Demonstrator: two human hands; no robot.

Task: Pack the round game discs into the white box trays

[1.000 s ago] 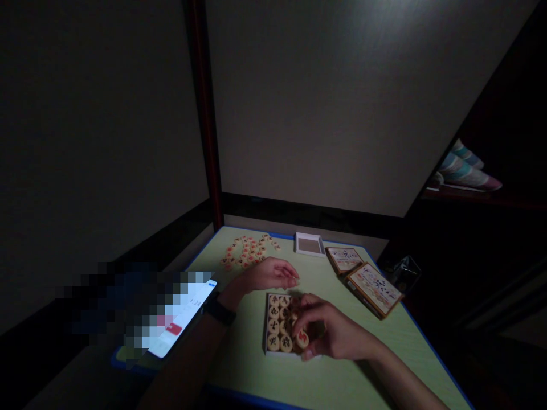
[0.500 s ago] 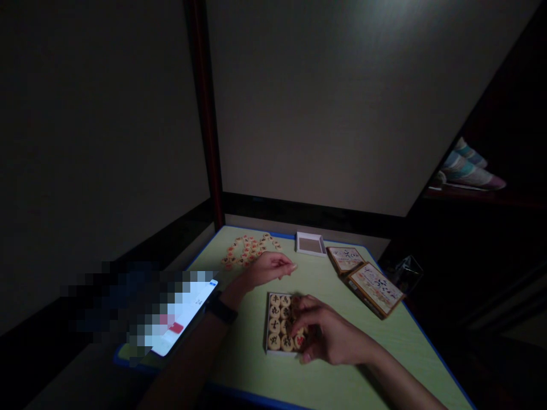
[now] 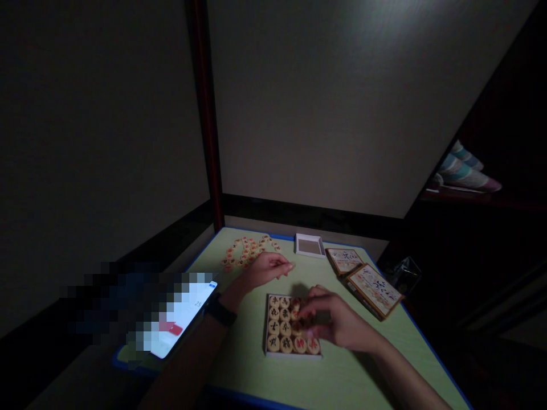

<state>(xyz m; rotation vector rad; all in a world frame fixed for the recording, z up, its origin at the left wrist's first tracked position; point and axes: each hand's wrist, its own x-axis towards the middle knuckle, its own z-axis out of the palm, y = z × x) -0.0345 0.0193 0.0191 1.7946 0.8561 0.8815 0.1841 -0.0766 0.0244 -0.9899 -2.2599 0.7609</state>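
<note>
A shallow white box [image 3: 294, 355] holds rows of round xiangqi pieces [image 3: 285, 329] with black or red characters. My right hand [image 3: 333, 322] hovers over the box's right side, slightly smeared by motion. Its thumb and fingers are apart with no piece visible between them, and it hides part of the right-hand rows. Beyond the box, above the table, my left hand [image 3: 269, 266] is closed in a pinch; whatever it may hold is hidden or too small to name. Loose xiangqi pieces [image 3: 245, 250] are spread behind my left hand.
A second white box tray [image 3: 310, 246] stands at the table's back. Two printed box lids [image 3: 376, 289] lie at the right. A lit phone or tablet [image 3: 183, 319] rests near my left forearm. The green table [image 3: 363, 364] has a blue edge; walls rise behind it.
My right hand has lifted a little and shifted right, uncovering red pieces at the box's lower right corner. My left hand has barely moved.
</note>
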